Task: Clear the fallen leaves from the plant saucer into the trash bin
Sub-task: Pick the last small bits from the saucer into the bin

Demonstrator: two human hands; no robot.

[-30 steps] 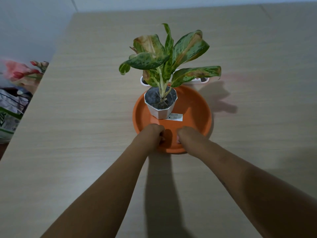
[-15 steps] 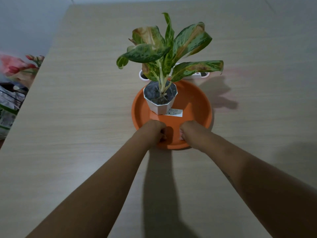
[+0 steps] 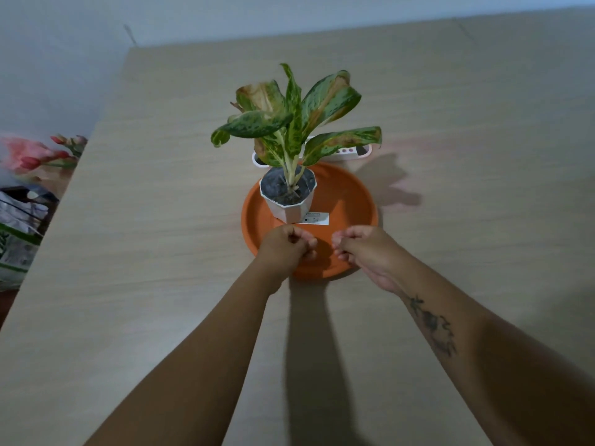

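An orange plant saucer lies in the middle of the wooden table. In its far left part stands a white faceted pot holding a plant with green speckled leaves, some browned. A white label lies flat in the saucer next to the pot. I see no loose leaves in the saucer. My left hand and my right hand hover side by side over the saucer's near rim, fingers curled in. Nothing shows inside either hand. No trash bin is clearly in view.
A long white object lies on the table just behind the saucer, partly hidden by leaves. Past the table's left edge are pink flowers and crumpled bags or packaging. A pale wall runs behind the table.
Both hands were pressed on the saucer's near rim; now they are slightly apart and raised, the right wrist turned inward. The camera view has shifted back a little.
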